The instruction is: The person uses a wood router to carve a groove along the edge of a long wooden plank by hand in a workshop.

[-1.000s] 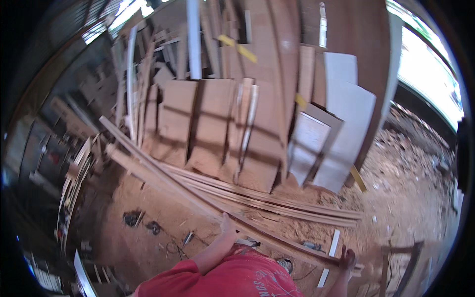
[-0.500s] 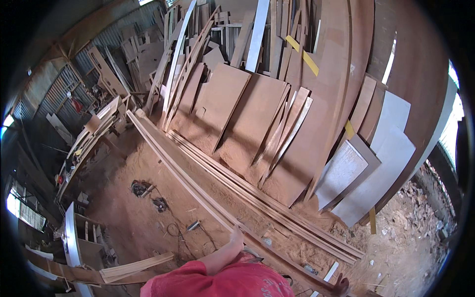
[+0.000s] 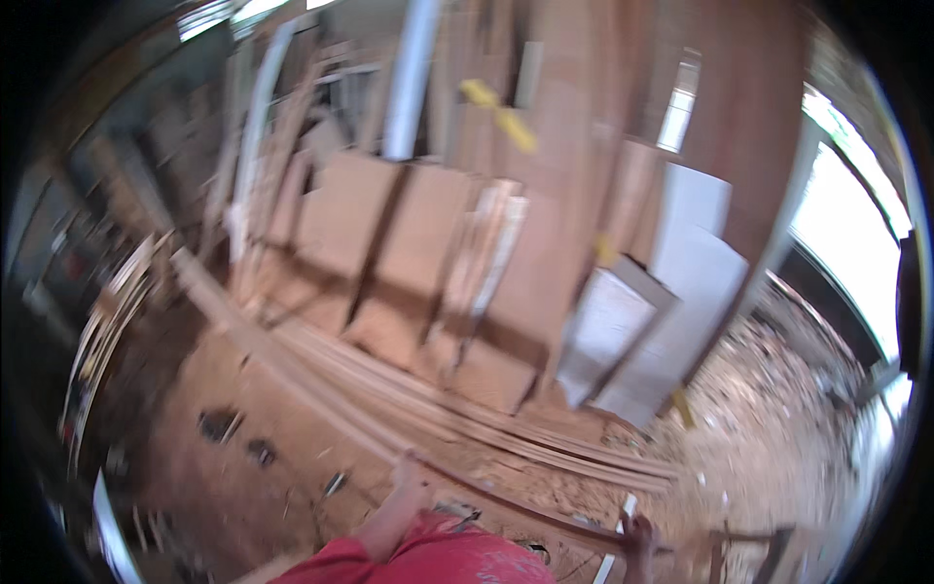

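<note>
Plank | long axis: down rightward | left hand clasping it | right hand: grip unclear

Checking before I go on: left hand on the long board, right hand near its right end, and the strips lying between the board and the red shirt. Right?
One slip: the strips lie beyond the board, toward the leaning panels, as the head view shows. Left hand, right hand and red shirt are as you say.
</note>
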Demonstrator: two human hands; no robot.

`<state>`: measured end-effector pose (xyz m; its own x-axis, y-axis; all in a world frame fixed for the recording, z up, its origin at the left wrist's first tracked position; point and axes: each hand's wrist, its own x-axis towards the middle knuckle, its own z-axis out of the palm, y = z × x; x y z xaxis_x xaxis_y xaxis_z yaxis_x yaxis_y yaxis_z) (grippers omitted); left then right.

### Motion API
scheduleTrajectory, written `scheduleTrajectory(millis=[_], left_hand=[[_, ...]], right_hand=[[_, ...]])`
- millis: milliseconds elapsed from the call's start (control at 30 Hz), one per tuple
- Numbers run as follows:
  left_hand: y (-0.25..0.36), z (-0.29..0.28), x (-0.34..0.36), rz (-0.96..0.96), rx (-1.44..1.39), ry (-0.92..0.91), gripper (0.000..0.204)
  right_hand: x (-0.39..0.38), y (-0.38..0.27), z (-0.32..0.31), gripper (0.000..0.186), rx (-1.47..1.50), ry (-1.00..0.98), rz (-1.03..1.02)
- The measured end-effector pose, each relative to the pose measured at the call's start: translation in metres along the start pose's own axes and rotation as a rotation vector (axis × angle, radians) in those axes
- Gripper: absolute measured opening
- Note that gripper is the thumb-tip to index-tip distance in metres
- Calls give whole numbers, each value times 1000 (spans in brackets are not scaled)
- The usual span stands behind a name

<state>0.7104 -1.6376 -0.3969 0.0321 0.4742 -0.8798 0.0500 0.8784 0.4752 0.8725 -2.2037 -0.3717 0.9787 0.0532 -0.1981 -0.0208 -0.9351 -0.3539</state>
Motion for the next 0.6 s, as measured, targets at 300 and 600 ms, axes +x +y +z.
scheduleTrajectory(millis=[300,600], left_hand=[[23,68,-40,283,175,-263,37],[-19,139,-80,1121,841,-528,21]], right_hand=[[21,-72,-21,78,-63,-235,80],[-9,-113,48,82,108,-298,26]])
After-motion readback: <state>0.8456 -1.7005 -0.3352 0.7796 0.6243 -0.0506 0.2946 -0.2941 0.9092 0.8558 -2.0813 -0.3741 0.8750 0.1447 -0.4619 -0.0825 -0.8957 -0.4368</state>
